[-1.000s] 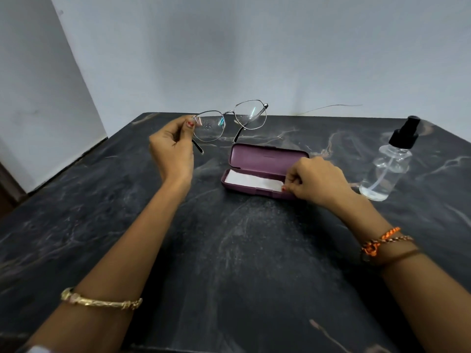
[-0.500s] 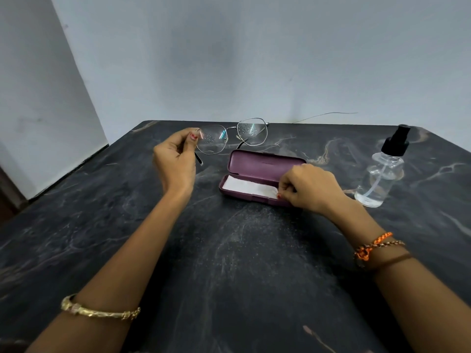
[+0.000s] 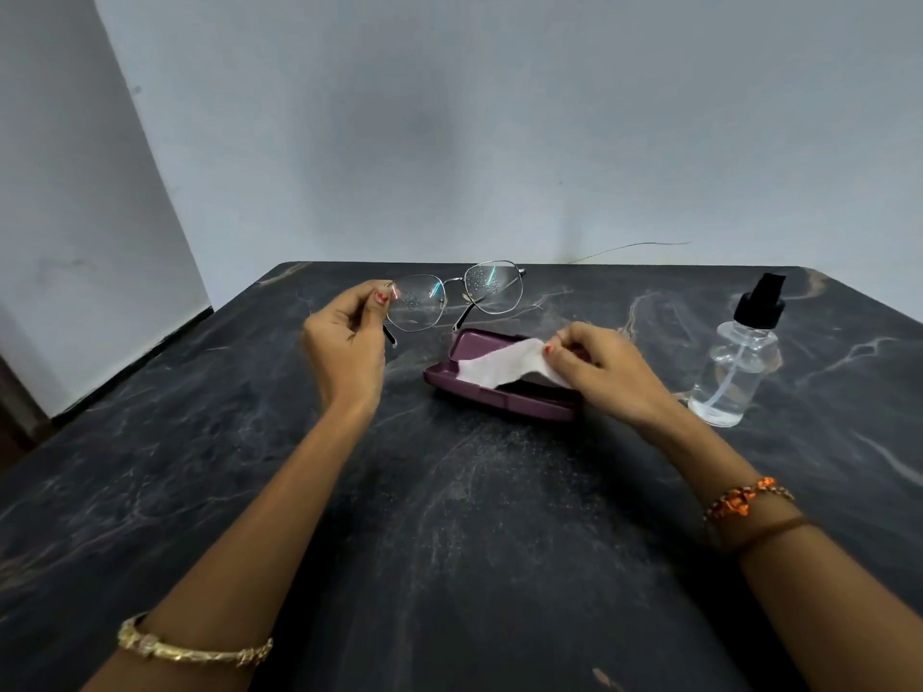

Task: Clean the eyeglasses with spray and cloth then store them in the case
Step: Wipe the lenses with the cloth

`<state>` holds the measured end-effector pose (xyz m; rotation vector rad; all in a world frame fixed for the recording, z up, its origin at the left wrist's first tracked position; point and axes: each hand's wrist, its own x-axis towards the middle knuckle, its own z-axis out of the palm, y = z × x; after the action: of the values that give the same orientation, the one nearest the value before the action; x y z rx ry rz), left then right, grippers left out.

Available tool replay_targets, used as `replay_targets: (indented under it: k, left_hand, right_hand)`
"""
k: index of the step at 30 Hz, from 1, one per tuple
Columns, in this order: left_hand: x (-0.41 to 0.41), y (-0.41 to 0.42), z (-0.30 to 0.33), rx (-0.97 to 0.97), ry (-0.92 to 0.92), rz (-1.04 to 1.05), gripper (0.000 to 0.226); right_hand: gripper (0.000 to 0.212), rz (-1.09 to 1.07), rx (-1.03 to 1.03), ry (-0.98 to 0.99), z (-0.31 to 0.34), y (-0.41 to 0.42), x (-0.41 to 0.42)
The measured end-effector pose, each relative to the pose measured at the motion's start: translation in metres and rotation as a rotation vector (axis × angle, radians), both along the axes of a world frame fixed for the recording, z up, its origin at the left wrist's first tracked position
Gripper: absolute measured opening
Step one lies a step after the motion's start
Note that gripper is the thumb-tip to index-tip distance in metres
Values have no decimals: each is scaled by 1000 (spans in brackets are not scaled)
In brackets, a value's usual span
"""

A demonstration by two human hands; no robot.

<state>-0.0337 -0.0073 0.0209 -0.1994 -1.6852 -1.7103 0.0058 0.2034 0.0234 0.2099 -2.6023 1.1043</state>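
My left hand (image 3: 344, 349) holds the thin metal eyeglasses (image 3: 492, 288) by their left edge, above the table behind the case; spray droplets dot both lenses. The open purple case (image 3: 504, 399) lies at the table's middle. My right hand (image 3: 607, 374) pinches one end of the white cloth (image 3: 499, 367) and lifts it; the cloth's other end still rests inside the case. A clear spray bottle (image 3: 736, 372) with a black nozzle stands upright to the right of my right hand.
The dark marbled table (image 3: 449, 541) meets a pale wall at the back and left. A thin wire (image 3: 629, 248) runs along the back edge. Bracelets sit on both wrists.
My right hand has pulled the cloth's right end up out of the case, where it lay flat before. My left hand still holds the eyeglasses in about the same place.
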Motion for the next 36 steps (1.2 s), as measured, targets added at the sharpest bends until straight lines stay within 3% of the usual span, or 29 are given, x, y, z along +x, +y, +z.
replay_targets:
  k: [6, 9, 20, 24, 28, 36]
  left_hand:
    - [4, 3, 0, -17, 11, -6, 14]
    - [7, 7, 0, -42, 21, -10, 16]
    - [20, 15, 7, -162, 211, 59, 18]
    - [23, 17, 7, -232, 250, 79, 17]
    - [25, 18, 7, -251, 267, 87, 17]
    - [31, 25, 7, -317, 335, 50, 16]
  right_hand:
    - [26, 106, -1178, -309, 17, -5, 2]
    - [29, 115, -1481, -301, 20, -5, 5]
    - [18, 232, -1731, -173, 26, -15, 13]
    - [28, 284, -1776, -187, 24, -15, 15]
    - [35, 301, -1703, -227, 22, -14, 15]
    - [12, 143, -1509, -79, 19, -17, 14]
